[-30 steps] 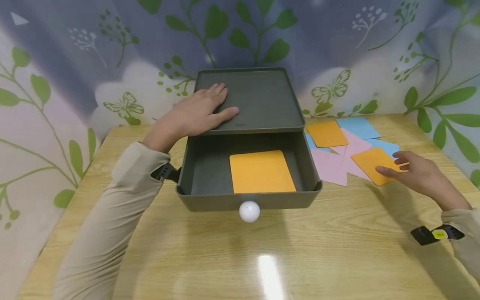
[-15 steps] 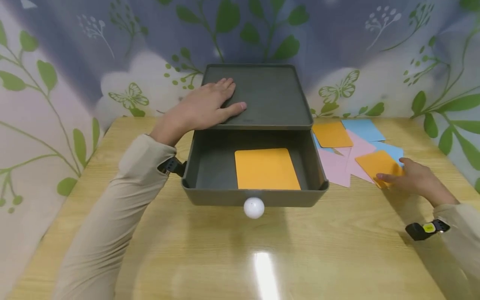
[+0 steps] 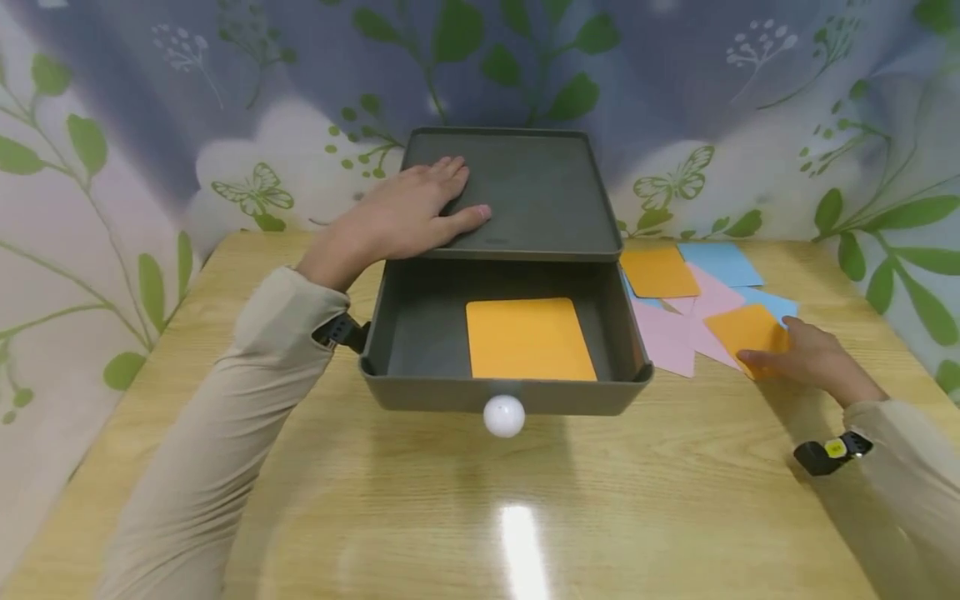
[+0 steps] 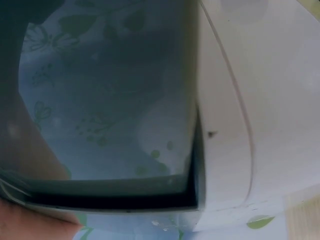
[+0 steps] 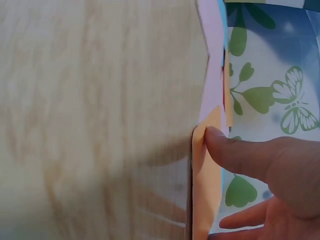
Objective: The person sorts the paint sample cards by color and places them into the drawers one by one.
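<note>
A dark grey box has its lid (image 3: 532, 192) at the back and its front compartment (image 3: 423, 333) uncovered, with an orange card (image 3: 528, 340) lying inside. On the lid's left part rests my left hand (image 3: 420, 208), fingers extended and thumb spread. To the right of the box, my right hand (image 3: 806, 358) reaches over another orange card (image 3: 750, 333) on the table. In the right wrist view the thumb (image 5: 240, 155) touches that orange card (image 5: 207, 185) near its edge, while the other fingers spread beside it. The left wrist view shows the lid's glossy surface (image 4: 110, 115) close up.
A white round knob (image 3: 504, 416) sticks out from the box front. Several pink cards (image 3: 667, 337), blue cards (image 3: 723, 262) and one more orange card (image 3: 660, 271) overlap at the right. Leaf-patterned cloth (image 3: 285, 92) borders the wooden table (image 3: 420, 508) behind.
My right hand has moved left and down onto the orange card, and its thumb touches it now. My left hand stays on the lid. The head view has shifted slightly.
</note>
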`<action>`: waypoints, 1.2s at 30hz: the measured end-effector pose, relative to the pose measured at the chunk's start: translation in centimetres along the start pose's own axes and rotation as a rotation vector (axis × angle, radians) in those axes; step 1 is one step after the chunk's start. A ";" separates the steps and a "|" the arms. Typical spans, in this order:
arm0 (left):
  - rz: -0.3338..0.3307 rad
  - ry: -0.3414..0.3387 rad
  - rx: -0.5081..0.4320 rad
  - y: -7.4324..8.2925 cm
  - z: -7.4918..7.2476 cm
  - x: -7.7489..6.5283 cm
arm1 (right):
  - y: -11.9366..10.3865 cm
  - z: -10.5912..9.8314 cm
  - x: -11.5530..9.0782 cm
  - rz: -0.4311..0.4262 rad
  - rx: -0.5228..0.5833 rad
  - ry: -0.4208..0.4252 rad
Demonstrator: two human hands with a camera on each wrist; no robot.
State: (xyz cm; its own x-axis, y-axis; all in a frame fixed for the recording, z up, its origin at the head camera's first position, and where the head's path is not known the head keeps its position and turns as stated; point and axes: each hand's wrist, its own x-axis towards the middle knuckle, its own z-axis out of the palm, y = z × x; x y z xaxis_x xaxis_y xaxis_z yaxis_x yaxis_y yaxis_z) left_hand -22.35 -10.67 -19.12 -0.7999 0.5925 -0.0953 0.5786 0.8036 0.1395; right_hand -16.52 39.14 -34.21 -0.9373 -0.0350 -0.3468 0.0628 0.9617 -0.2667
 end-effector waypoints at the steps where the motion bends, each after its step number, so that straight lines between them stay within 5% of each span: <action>1: -0.006 0.000 -0.003 -0.1 0.0 -0.2 | -0.2 0.0 0.2 -0.011 -0.001 0.013; 8: -0.034 0.012 -0.017 -0.9 0.0 -1.5 | -1.4 -0.6 1.2 -0.014 -0.003 0.125; 14: -0.016 0.001 -0.012 -0.5 -0.1 -0.8 | -0.5 -0.9 -0.3 0.019 0.112 0.378; 17: -0.010 -0.002 -0.007 -0.3 -0.2 -0.4 | -0.1 -1.5 -1.2 0.032 0.199 0.439; 24: -0.011 -0.001 -0.003 -0.1 -0.2 -0.1 | 0.1 -3.0 -2.3 0.096 0.444 0.351; 36: -0.012 0.013 -0.010 0.2 0.0 0.3 | 2.2 -1.9 -2.6 0.018 0.864 0.127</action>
State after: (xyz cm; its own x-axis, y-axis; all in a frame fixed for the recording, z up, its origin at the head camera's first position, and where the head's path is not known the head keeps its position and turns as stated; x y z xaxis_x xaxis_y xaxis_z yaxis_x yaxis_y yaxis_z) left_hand -22.47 -10.37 -19.14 -0.8086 0.5823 -0.0844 0.5677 0.8098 0.1484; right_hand -14.56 41.89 -32.17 -0.9616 0.0585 -0.2681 0.2675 0.4169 -0.8687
